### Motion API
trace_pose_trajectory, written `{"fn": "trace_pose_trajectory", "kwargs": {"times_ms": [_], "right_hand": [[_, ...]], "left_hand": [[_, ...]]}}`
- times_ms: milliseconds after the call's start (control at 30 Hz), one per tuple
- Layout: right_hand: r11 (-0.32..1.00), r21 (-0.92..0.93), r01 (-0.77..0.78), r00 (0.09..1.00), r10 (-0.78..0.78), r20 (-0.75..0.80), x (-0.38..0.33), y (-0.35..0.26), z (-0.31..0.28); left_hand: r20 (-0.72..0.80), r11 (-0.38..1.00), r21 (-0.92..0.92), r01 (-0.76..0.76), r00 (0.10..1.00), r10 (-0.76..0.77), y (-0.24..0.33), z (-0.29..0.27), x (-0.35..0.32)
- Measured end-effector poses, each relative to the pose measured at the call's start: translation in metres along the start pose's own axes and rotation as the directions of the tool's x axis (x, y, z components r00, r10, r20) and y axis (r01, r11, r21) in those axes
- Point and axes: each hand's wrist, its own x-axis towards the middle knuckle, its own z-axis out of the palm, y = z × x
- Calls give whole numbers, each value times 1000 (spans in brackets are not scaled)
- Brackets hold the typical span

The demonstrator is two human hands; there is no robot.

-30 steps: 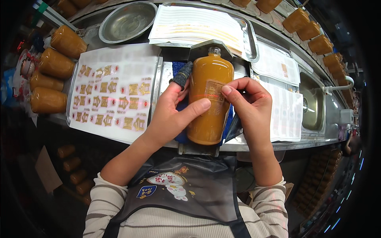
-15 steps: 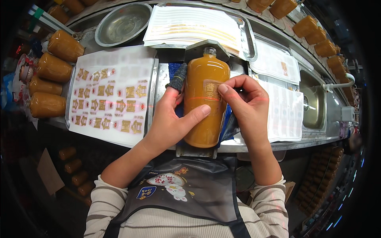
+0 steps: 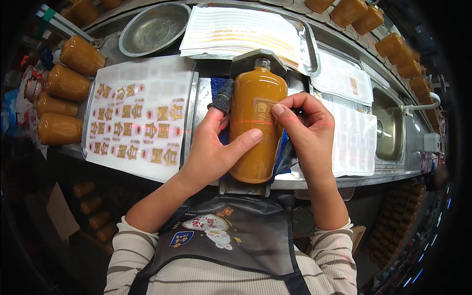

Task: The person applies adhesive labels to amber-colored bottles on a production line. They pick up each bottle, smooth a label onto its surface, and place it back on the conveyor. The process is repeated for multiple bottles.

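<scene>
A glossy caramel-brown bottle (image 3: 253, 157) with a short clear neck lies on a metal stand (image 3: 243, 188), its neck pointing away from me. Round its left side my left hand (image 3: 216, 142) is closed, the thumb lying across the front; a dark knitted finger cover (image 3: 224, 96) sits on one finger. On the bottle's upper front is a clear decal (image 3: 263, 109) with gold characters. My right hand (image 3: 307, 125) pinches at the decal's right edge with thumb and forefinger. A red laser line crosses the bottle below the decal's top.
To the left, a sheet of gold decals (image 3: 132, 132) lies on a tray, beside several brown bottles (image 3: 61, 129). Behind are a metal bowl (image 3: 155, 29) and a paper stack (image 3: 241, 29). A sink (image 3: 388, 128) with a white tap (image 3: 423, 101) stands at right.
Both hands keep their places on the bottle and decal. The whole view has shifted very slightly; the decal now shows a little more plainly beside the right thumb.
</scene>
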Motion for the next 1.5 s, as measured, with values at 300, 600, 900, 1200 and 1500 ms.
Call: {"fn": "trace_pose_trajectory", "kwargs": {"times_ms": [300,600,900,1200,1500], "right_hand": [[999,21,32,999,-32,-8,0,1,2],[999,-17,36,998,-36,-42,1,3,2],[999,1,-53,995,53,-79,-6,9,1],[998,-41,43,996,-46,-80,-5,18,2],[999,37,-1,1000,2,-22,-9,21,-6]], "left_hand": [[2,1000,25,4,1000,-4,0,-1,0],[59,998,-2,63,996,-63,6,-1,0],[33,991,-127,44,999,-40,8,0,8],[26,992,-108,64,998,-62,12,4,8],[86,960,-266,90,994,-70,13,-2,10]]}}
